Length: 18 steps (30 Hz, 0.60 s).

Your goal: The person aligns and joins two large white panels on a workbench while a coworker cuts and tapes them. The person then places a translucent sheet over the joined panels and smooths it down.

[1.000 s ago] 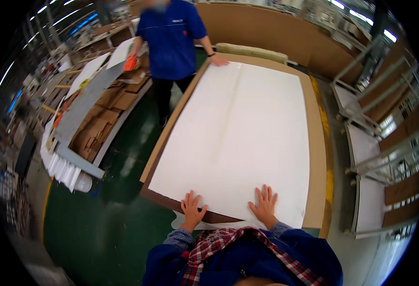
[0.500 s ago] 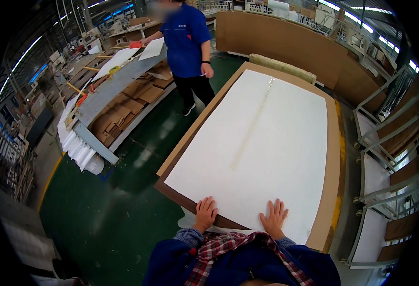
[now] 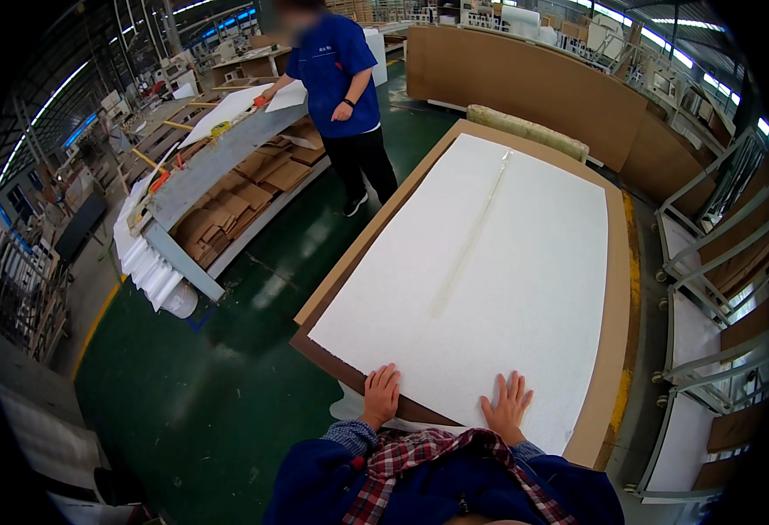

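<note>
Both hands flat, palms down, fingers spread, gripping nothing. Left hand (image 3: 382,395) presses on the near edge of the white foam sheet (image 3: 481,280), fingertips on the foam, heel over the brown board (image 3: 616,350) underneath. Right hand (image 3: 508,408) lies fully on the foam, just inside the same near edge, well apart from the left. Forearms come up from the lower edge in blue sleeves w/ plaid cuffs, wrists roughly straight.

Count: 1 foam sheet, 1 brown board below it, 2 hands on it. Sheet is large, lies flat, runs away from the person toward the far end; a faint lengthwise seam down its middle. Board shows as a strip along the left, right and far sides; near left corner of the board juts past the foam.

Room: green floor (image 3: 227,367) open on the left betw. the board and a long workbench (image 3: 218,166) stacked w/ cardboard pieces. Right side tight: metal racks (image 3: 717,289) just beside the board edge. Far end: 1 co-worker in a blue shirt (image 3: 340,70) stands near the far left corner, one hand on the bench. Tall brown panels (image 3: 524,79) stand behind the far edge.
</note>
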Available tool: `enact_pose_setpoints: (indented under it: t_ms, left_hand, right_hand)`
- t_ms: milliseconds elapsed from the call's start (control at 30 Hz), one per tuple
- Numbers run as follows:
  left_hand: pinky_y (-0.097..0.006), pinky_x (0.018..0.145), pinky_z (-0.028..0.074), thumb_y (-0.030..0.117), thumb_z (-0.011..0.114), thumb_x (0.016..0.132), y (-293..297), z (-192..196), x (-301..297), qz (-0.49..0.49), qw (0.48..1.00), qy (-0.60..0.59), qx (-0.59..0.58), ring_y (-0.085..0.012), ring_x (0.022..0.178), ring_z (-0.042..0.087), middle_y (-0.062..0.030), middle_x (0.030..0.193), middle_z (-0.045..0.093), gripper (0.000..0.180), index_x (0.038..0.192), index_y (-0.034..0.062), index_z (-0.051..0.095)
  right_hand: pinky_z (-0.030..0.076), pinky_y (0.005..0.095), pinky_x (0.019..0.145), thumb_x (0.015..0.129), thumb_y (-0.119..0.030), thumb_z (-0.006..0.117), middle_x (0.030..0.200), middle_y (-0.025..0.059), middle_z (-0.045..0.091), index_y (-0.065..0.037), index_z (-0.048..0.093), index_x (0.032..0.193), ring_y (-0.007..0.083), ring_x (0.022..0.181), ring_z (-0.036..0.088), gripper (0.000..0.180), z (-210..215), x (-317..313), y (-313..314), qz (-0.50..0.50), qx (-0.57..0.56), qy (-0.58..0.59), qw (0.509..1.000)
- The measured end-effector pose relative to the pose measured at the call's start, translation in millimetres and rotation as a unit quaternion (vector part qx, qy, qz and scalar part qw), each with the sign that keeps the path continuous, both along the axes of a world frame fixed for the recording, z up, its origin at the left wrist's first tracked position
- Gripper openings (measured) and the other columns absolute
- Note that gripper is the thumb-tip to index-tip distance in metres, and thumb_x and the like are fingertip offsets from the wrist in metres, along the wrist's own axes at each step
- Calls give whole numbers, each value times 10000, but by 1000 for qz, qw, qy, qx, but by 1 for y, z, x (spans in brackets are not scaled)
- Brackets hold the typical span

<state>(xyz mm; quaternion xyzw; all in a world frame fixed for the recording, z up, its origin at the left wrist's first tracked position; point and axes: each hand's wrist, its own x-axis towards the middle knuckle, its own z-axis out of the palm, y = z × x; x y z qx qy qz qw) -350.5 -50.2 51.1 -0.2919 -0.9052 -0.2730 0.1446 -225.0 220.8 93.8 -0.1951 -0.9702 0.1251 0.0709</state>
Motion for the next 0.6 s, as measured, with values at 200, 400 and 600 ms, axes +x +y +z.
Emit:
enact_pose_setpoints:
  t_ms: [200,400,600]
  left_hand:
    - [-429,978,259,176,444,853,1,2,0,7,1000,-2,-1,-263,1167,392,-107,1251,445,301,1119,56,518]
    - [-424,980,255,174,445,849,3,-3,-2,4,1000,10,8,-258,1165,395,-105,1246,449,299,1112,55,522]
    - [-423,981,252,175,444,850,3,-2,-1,5,1000,8,8,-255,1166,395,-103,1244,451,292,1106,57,524]
  right_hand:
    - [46,594,1002,760,-436,543,1404,183,187,-111,357,1300,359,1305,114,657,0,0,0,-2,-6,6,1000]
    - [45,593,1001,758,-444,541,1403,181,190,-117,358,1301,358,1305,115,660,-5,0,2,-4,3,9,1000]
    - [63,605,991,757,-416,554,1392,185,207,-105,376,1288,367,1298,130,640,1,0,0,-2,-9,20,1000]
